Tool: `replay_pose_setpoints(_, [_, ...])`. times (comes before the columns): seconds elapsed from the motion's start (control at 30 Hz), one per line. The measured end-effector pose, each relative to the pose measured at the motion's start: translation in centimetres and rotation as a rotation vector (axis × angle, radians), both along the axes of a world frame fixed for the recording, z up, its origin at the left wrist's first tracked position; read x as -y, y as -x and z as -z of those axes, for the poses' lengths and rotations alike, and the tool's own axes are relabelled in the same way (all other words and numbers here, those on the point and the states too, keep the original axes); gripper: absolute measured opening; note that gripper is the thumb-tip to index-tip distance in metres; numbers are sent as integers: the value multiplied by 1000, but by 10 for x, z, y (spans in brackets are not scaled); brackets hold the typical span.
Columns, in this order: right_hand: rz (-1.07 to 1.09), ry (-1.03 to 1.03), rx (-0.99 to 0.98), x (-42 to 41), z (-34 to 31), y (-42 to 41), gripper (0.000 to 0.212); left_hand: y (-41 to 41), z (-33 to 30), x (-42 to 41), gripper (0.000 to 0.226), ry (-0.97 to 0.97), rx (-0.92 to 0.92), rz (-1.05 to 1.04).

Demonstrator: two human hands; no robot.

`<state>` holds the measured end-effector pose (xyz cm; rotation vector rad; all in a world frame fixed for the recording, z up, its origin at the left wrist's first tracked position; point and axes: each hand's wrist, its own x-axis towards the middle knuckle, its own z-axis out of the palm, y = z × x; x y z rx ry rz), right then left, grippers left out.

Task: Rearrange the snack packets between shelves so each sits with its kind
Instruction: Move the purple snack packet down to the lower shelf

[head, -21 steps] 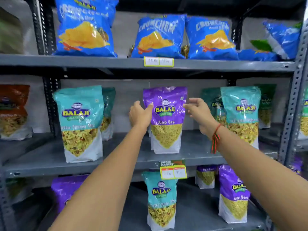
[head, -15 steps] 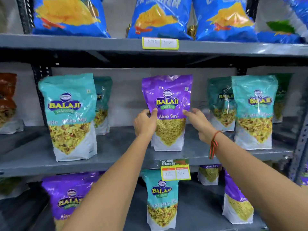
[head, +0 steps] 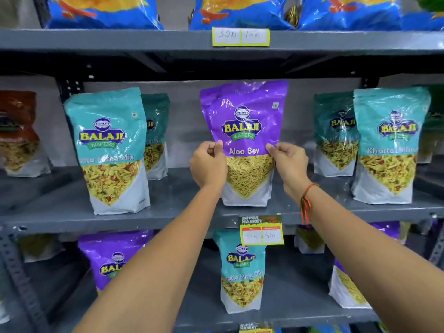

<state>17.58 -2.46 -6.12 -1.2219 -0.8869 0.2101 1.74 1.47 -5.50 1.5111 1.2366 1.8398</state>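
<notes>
Head view: blue bags (head: 240, 13) on top shelf cut off. Left hand (head: 208, 165) and right hand (head: 289, 162) pinch purple Aloo Sev packet (head: 243, 131), upright on middle shelf (head: 60, 212), between teal mix packets (head: 110, 150). Price tag (head: 262, 230) hides lower teal packet's corner.

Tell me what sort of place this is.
Most likely a supermarket snack aisle. Grey metal shelves carry rows of branded packets, handwritten price tags are stuck on the shelf edges, and one tag is printed "Super Market". Both hands grip a purple Aloo Sev packet.
</notes>
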Motion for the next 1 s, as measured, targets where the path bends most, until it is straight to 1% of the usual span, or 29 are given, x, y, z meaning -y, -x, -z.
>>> replay_pose_setpoints(0.2, [-48,-49,30,46,-8,47,42,47,-7,53,22,-91,30,-73])
replay_pose_setpoints(0.3, [-87,-35,34,67,-3,74,38,75,-1,80,21,-131,18,-127])
replay_pose_setpoints(0.4, [-144,12,12,88,14,101,32,104,17,103,20,-126,-6,-161])
replay_pose_setpoints(0.5, [-243,48,-5,105,49,122,32,133,51,121,22,-93,-46,-178])
replay_pose_setpoints(0.63, [-381,109,1,115,111,141,30,163,115,134,22,-31,-79,-180])
replay_pose_setpoints(0.77, [-408,229,-14,102,177,152,28,173,183,125,22,93,-108,-181])
replay_pose_setpoints(0.87, [-362,353,-33,71,229,150,40,171,227,100,25,197,-170,-214])
replay_pose_setpoints(0.93, [-322,399,-27,44,262,147,53,168,250,79,29,261,-214,-228])
replay_pose_setpoints(1.0, [-284,434,-41,19,288,146,60,164,269,58,29,338,-248,-245])
